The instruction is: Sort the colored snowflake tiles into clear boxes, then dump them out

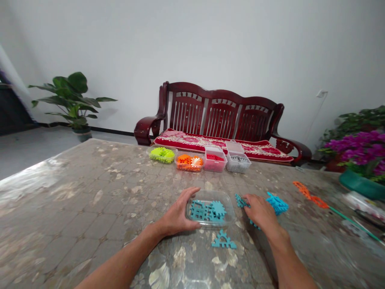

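My left hand (179, 214) is curved around the left end of a see-through plastic tub (231, 214), thumb at the near rim and fingers at the far one. Flat teal interlocking pieces (208, 211) with toothed edges lie inside it. To the right, my right hand (261, 211) reaches down to the table, fingertips closed on a teal toothed piece (240, 200). Part of another teal piece (255, 224) shows under that palm. A triangular teal piece (223, 240) lies in front of the tub. Beyond my right hand sits a brighter blue assembled shape (277, 203), partly hidden.
Across the table (99, 208) stand tubs of yellow-green pieces (162, 154), orange pieces (189, 162), red pieces (215, 157) and grey pieces (239, 159). At right are a joined orange shape (309, 195), a thin green stick (355, 224) and a flower pot (361, 185). Behind is a wooden bench (222, 116).
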{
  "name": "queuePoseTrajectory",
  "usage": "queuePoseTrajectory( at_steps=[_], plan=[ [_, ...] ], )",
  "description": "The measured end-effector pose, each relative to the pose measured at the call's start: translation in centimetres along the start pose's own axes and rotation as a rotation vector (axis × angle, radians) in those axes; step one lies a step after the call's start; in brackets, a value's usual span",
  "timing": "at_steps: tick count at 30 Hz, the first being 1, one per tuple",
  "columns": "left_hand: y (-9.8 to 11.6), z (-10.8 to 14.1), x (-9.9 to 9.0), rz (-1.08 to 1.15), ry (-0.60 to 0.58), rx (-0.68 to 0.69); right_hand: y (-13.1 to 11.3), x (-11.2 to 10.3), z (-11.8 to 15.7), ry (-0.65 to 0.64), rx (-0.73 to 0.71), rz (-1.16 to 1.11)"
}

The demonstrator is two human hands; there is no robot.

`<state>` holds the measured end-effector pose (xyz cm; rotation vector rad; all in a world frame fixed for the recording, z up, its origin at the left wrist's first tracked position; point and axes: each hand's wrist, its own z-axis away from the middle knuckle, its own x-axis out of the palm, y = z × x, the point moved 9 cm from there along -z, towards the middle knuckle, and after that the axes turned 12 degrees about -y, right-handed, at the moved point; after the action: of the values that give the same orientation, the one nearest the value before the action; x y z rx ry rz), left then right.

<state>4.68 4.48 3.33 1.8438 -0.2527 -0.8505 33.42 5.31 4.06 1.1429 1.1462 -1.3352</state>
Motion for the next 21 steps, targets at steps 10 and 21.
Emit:
queuePoseTrajectory(
  at_steps=[10, 21],
  plan=[
    [0.1, 0.0, 0.0, -0.027, 0.021, 0.045, -8.0, -5.7, 3.2, 0.147, -0.378, -0.293],
    [0.3, -0.1, 0.0, -0.058, 0.032, 0.053, -15.3, -3.2, 2.9, 0.01, -0.573, -0.092]
  ],
)
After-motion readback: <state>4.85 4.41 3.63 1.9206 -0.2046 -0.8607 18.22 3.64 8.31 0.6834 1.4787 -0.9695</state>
